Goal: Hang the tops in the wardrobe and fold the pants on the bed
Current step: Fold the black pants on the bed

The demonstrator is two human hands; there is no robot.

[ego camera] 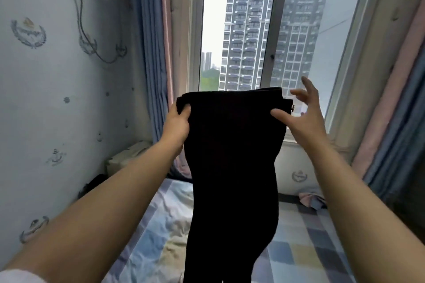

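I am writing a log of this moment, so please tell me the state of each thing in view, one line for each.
Black pants: held up in the air by the waistband, hanging down over the bed, not yet folded.
Left hand: grips the waistband's left corner.
Right hand: fingers spread, thumb touching the waistband's right side.
Bed: checked sheet, wrinkled.
Curtains: drawn aside.
Window: whether open or closed, I cannot tell.

Bare forearms, white sleeve edge at left arm
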